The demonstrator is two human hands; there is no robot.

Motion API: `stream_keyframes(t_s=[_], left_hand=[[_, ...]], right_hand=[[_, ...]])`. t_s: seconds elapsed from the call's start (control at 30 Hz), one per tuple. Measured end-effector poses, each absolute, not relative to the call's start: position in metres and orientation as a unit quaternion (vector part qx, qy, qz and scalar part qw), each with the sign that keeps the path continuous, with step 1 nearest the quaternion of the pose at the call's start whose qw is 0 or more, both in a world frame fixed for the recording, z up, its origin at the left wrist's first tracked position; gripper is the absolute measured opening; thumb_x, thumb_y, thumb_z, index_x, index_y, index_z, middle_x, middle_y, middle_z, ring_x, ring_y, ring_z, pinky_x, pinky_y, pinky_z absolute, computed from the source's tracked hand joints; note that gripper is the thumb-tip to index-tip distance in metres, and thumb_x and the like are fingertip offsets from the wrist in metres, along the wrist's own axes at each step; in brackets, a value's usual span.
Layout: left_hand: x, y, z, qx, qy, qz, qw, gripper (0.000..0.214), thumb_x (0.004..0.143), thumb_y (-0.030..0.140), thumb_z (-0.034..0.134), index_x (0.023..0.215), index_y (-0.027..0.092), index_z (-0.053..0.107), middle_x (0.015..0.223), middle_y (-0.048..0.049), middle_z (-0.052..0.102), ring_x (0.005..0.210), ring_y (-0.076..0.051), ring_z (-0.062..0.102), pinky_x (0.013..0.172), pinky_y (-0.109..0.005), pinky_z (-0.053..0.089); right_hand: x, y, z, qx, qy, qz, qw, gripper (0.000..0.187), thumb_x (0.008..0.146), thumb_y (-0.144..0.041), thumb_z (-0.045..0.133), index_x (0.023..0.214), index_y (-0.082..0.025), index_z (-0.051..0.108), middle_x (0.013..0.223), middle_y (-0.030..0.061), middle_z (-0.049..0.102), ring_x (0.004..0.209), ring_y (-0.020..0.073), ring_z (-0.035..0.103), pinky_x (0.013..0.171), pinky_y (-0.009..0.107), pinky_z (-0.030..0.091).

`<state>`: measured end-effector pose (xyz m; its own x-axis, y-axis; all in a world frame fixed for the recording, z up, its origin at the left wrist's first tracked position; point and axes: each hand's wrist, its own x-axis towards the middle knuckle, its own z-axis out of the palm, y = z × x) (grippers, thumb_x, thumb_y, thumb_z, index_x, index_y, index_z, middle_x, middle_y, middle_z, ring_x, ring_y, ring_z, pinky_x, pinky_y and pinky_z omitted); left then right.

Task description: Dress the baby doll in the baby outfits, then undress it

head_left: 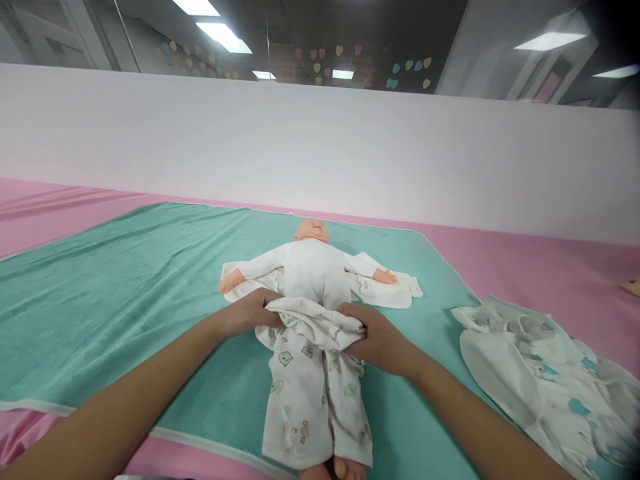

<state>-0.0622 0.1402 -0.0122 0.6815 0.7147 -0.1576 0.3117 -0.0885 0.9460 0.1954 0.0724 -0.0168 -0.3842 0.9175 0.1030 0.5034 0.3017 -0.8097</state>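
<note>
Pants point(303, 377), left grip point(250, 312), right grip point(381, 340) on waistband point(320, 320)

pink sheet point(525, 273) along white wall point(300, 147); pastel hearts point(339, 51), lit ceiling panels point(225, 38) above

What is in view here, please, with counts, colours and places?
Doll: 1, white-clad, centre
Trousers: 1, printed white, partly on doll
Garment: 1, white, under doll
Blanket: 1, teal, under doll
Clothes pile: 1, white-blue, right
Sheet: 1, pink, under blanket
Wall: 1, white, behind
Glass: count unclear, dark, above wall
Hearts: several, pastel, above wall
Lights: several, white, top
Unclear object: 1, tan, right edge
Forearms: 2, bare, foreground
Left hand: 1, bare, on waistband
Right hand: 1, bare, on waistband
</note>
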Motion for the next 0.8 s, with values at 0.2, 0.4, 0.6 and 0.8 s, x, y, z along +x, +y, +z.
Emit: stream_keyframes(t_s=[0.2,0.4,0.6,0.8], left_hand=[[-0.063,0.143,-0.015,0.721,0.36,0.167,0.568,0.016,0.068,0.026,0.063,0.078,0.014,0.067,0.076,-0.0017,0.065,0.077,-0.02,0.059,0.07,-0.027,0.045],[-0.063,0.144,-0.02,0.713,0.354,0.176,0.579,0.016,0.066,0.025,0.065,0.078,0.014,0.067,0.075,-0.0011,0.065,0.076,-0.019,0.059,0.07,-0.026,0.045],[-0.063,0.144,-0.019,0.706,0.354,0.176,0.587,0.011,0.065,0.021,0.064,0.074,0.013,0.065,0.07,0.0,0.061,0.071,-0.017,0.056,0.065,-0.023,0.041],[-0.06,0.137,-0.015,0.74,0.386,0.171,0.524,0.012,0.068,0.026,0.061,0.071,0.014,0.06,0.067,0.0011,0.056,0.07,-0.017,0.053,0.062,-0.024,0.039]], right_hand=[[0.204,0.07,-0.004,-0.454,-0.746,0.43,0.229,0.029,0.067,-0.036,0.071,0.092,-0.024,0.061,0.092,-0.0002,0.059,0.08,0.0188,0.053,0.063,0.026,0.039],[0.208,0.062,0.009,-0.428,-0.781,0.422,0.168,0.07,0.054,-0.034,0.08,0.119,-0.028,0.052,0.113,0.0035,0.059,0.098,0.0271,0.054,0.078,0.033,0.043],[0.207,0.059,0.007,-0.411,-0.798,0.408,0.165,0.046,0.057,-0.031,0.078,0.099,-0.026,0.061,0.092,0.0005,0.065,0.084,0.0231,0.057,0.07,0.029,0.043],[0.207,0.058,0.006,-0.403,-0.806,0.403,0.161,0.04,0.061,-0.034,0.077,0.097,-0.025,0.061,0.088,0.0003,0.065,0.082,0.0224,0.057,0.073,0.031,0.043]])
